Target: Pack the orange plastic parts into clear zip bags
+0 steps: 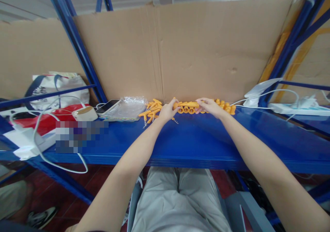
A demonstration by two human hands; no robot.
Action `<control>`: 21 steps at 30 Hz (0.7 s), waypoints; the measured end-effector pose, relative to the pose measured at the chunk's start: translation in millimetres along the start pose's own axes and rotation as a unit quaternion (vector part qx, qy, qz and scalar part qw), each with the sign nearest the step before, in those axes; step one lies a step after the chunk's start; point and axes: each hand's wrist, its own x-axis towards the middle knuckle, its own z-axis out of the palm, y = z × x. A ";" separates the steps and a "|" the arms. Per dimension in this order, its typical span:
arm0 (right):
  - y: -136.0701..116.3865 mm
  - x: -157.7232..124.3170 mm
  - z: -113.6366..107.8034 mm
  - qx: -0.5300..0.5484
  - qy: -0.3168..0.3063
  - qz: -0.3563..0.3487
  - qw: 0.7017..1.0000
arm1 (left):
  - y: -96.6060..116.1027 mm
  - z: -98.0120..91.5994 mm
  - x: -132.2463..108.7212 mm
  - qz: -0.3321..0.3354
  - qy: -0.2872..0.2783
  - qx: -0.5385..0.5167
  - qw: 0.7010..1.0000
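My left hand (pixel 167 111) is closed, with an orange T-handled corkscrew (pixel 175 105) at its fingertips, largely hidden by the fingers. Just left of it lies a loose pile of orange corkscrews (pixel 153 109), their metal spirals pointing toward me. My right hand (pixel 208 106) curls its fingers and thumb about an orange tube (pixel 193 104) in the row against the cardboard. Round open ends of several tubes (pixel 190 111) face me between the hands. More orange pieces (pixel 228 107) lie beyond my right wrist.
A blue metal shelf (pixel 196 139) carries everything, backed by a tall cardboard sheet (pixel 206 53). Left of the corkscrews are a clear plastic bag (pixel 129 108), a phone (pixel 109 106), a white charger (pixel 85 114) and cables. A power strip (pixel 299 108) lies at the right.
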 end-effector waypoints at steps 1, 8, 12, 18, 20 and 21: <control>-2.6 -1.4 2.2 0.007 0.007 0.011 1.000 | 0.4 -0.2 0.0 -0.001 0.004 0.000 1.000; -4.9 -4.1 -0.1 0.001 -0.030 0.035 0.999 | 4.1 -1.1 -0.4 0.007 0.033 0.008 0.999; -1.6 -3.7 -6.3 0.034 -0.065 0.019 0.997 | 5.4 -3.2 -0.5 0.024 0.050 0.015 0.998; -4.0 -6.7 -6.7 0.021 -0.073 0.017 0.997 | 7.5 -8.1 -1.9 0.053 0.056 0.031 0.997; -4.3 -7.0 -4.1 0.012 -0.067 0.033 0.997 | 8.7 -9.0 -2.3 0.053 0.050 0.037 0.997; -4.1 -6.7 -2.7 0.006 -0.060 0.043 0.997 | 9.3 -9.2 -2.3 0.054 0.049 0.037 0.997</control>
